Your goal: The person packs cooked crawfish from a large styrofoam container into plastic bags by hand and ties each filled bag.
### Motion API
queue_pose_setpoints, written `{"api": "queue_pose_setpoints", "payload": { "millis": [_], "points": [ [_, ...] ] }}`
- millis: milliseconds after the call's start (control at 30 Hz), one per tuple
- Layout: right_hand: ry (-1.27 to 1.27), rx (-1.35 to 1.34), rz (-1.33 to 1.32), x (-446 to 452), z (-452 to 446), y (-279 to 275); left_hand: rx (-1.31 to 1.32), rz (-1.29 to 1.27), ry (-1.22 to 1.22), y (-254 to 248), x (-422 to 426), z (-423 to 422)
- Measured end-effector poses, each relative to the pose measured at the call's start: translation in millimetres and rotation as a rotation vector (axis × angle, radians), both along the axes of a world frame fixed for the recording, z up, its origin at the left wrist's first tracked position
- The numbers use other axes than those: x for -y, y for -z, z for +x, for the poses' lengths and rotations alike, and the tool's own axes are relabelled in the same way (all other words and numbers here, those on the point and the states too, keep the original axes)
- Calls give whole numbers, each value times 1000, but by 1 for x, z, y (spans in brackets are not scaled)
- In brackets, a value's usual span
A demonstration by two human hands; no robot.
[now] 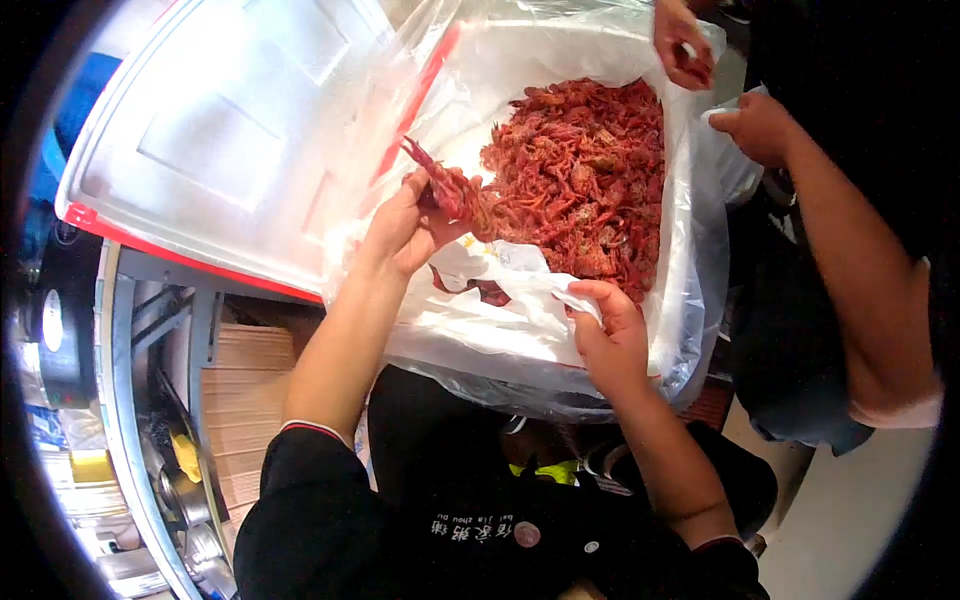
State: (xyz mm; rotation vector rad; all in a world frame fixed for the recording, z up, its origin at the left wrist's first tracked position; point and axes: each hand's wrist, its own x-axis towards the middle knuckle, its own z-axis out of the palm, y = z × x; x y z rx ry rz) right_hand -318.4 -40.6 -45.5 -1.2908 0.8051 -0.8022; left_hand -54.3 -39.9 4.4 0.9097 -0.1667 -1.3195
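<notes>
My left hand [402,222] is closed around a clump of red crayfish [460,198], held above the left side of a large white bin [672,150]. A heap of red crayfish [590,170] fills much of that bin. With thumb and fingers, my right hand [615,335] pinches the edge of a thin white plastic bag [500,265]. The bag spreads between my two hands, over the near part of the bin. A few red pieces show at its lower left; how much lies inside is hidden.
A clear plastic liner [700,350] hangs over the bin's rim. To the left leans a large whitish lid [235,130] with a red edge. A co-worker's hand [760,128] grips something white at the right; another hand [683,50] is above it. Metal shelving [115,400] stands lower left.
</notes>
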Motion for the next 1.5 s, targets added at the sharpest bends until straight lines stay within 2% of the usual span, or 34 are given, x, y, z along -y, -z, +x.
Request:
{"api": "queue_pose_setpoints", "payload": {
  "millis": [100,133,200,367,467,533,600,633,667,733,800,867,933,967,1000,1033,1067,1100,1133,1167,1200,1233,1267,1300,1333,1367,1400,1467,1500],
  "points": [
    [56,-40,-6,1,-2,-8,-23,16,-18,6,6,3],
    [70,44,154,0,-2,-16,-14,28,-15,7,8,3],
    [89,130,309,-1,-1,-18,33,24,-10,9,10,2],
    [58,52,56,-1,1,-6,274,64,-36,29,38,14],
    [52,22,102,2,0,-13,266,168,-29,26,55,13],
    [85,195,295,8,0,-14,208,147,-18,20,51,15],
    [122,218,307,16,7,-15,234,-66,281,3,30,11],
    [170,288,283,19,12,-20,260,19,303,-18,15,-7],
    [213,358,258,19,16,-27,354,14,319,-27,4,-23],
    [202,347,238,14,18,-41,479,213,256,-29,-14,-48],
    [31,315,240,0,15,-51,994,185,242,2,-26,-51],
    [21,280,264,-13,10,-49,1515,-37,293,22,-35,-43],
    [26,141,210,-23,4,-49,1768,108,594,4,-42,-37],
    [23,142,205,-28,-2,-48,1740,217,714,-15,-47,-35],
    [-43,63,49,-33,-7,-47,1705,326,834,-32,-51,-32],
    [-77,20,-27,-34,-8,-45,1591,162,628,-40,-53,-27],
    [-107,-22,-103,-36,-9,-43,1598,164,598,-56,-48,-19],
    [-148,29,-194,-36,-8,-39,1481,253,529,-63,-33,-11],
    [-192,82,-284,-37,-7,-36,1520,248,454,-65,-13,-5],
    [-219,69,-237,-36,-6,-37,1668,206,446,-61,13,0],
    [-223,68,-234,-35,-5,-35,1838,130,436,-42,40,7],
    [-215,48,-305,-34,-3,-31,1838,105,443,-2,66,20],
    [-205,31,-378,-32,-1,-27,1970,386,638,35,88,28],
    [-202,36,-379,-30,-1,-23,1994,620,729,70,100,32],
    [-204,16,-368,-29,-1,-20,2152,696,917,107,104,48],
    [-206,-3,-358,-28,0,-17,2095,742,813,123,97,53],
    [-197,1,-361,-27,1,-13,2164,668,977,138,90,61],
    [-192,-29,-392,-26,1,-8,1799,721,428,161,85,56],
    [-190,-38,-385,-25,0,-9,1791,720,439,167,86,55]
  ]
}}
